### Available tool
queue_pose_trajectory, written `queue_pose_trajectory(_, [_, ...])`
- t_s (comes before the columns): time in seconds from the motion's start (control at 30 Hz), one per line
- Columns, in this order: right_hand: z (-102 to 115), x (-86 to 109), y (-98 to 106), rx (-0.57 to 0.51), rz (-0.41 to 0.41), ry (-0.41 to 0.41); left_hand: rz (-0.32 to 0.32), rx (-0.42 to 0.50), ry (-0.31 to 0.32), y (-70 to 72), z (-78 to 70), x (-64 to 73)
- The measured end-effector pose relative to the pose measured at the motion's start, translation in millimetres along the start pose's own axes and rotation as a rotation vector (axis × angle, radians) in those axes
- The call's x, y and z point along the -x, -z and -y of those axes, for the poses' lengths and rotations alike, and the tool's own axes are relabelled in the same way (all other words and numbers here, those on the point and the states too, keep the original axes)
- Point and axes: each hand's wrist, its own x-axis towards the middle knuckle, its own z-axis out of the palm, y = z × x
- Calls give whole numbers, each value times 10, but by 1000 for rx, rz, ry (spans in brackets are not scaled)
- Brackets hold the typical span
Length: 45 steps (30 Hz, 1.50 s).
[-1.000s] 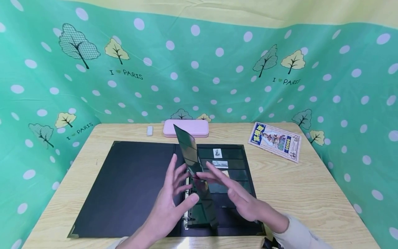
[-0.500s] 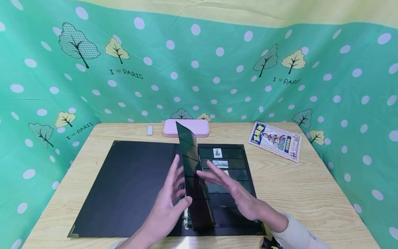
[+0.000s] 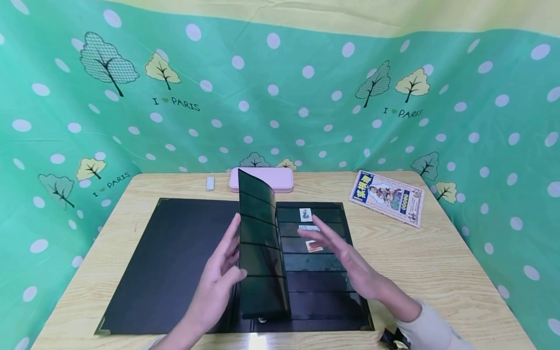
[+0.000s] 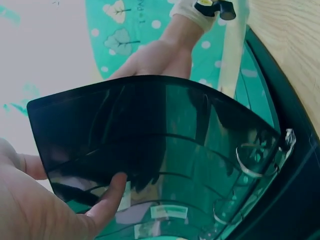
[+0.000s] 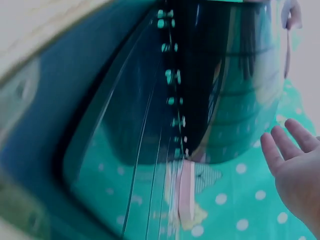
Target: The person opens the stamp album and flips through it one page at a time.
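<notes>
A black stamp album (image 3: pixel 175 262) lies spread on the table, its plain inside cover on the left. One dark pocket page (image 3: pixel 261 243) stands raised over the ring spine, bowed and leaning left. My left hand (image 3: pixel 212 284) holds that page by its outer edge, thumb (image 4: pixel 111 196) on the near face and fingers mostly hidden behind. The right hand (image 3: pixel 358 267) hovers over the right-hand pocket page (image 3: pixel 319 282), fingers extended and holding nothing. Small stamps sit in the upper strips there: a pale portrait stamp (image 3: pixel 305 215), a reddish one (image 3: pixel 313 246), and another partly covered by the right fingers.
Behind the album lie a pink case (image 3: pixel 280 179) and a small white block (image 3: pixel 210 183). A colourful booklet (image 3: pixel 387 198) rests at the back right. A green dotted cloth (image 3: pixel 280 97) hangs around the wooden table (image 3: pixel 437 272).
The raised page has swung left, carried by my left hand, and shows more of its face. My right hand has drawn away to the right, uncovering the reddish stamp.
</notes>
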Motion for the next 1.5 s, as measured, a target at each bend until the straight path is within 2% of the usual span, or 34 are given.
queue_pose_trajectory(0.23, [-127, 100, 225, 65, -64, -11, 35, 53, 67, 173, 49, -5])
queue_pose_trajectory(0.43, [-269, 160, 409, 161, -136, -50, -3, -18, 111, 269, 113, 4])
queue_pose_trajectory(0.53, [-353, 177, 495, 201, -153, -107, 1, -41, 121, 278, 158, 9])
queue_pose_trajectory(0.63, [-441, 196, 570, 253, -154, -213, 30, -45, 118, 289, 194, 8])
queue_pose_trajectory(0.73, [-525, 214, 623, 336, -132, -327, 63, -11, 128, 329, 212, 2])
queue_pose_trajectory(0.87, [-613, 230, 665, 464, -73, -429, 78, 79, 144, 423, 224, 7])
queue_pose_trajectory(1.0, [-685, 267, 701, 539, 15, -468, 66, 201, 113, 518, 254, -7])
queue_pose_trajectory(1.1, [-730, 307, 719, 582, 90, -471, 68, 325, 77, 587, 295, -12])
queue_pose_trajectory(1.2, [-761, 330, 723, 619, 138, -466, 78, 407, 57, 650, 330, -5])
queue_pose_trajectory(1.4, [-763, 316, 705, 683, 165, -427, 120, 510, 35, 750, 388, -21])
queue_pose_trajectory(1.5, [-759, 313, 699, 697, 167, -428, 123, 531, 33, 793, 408, -36])
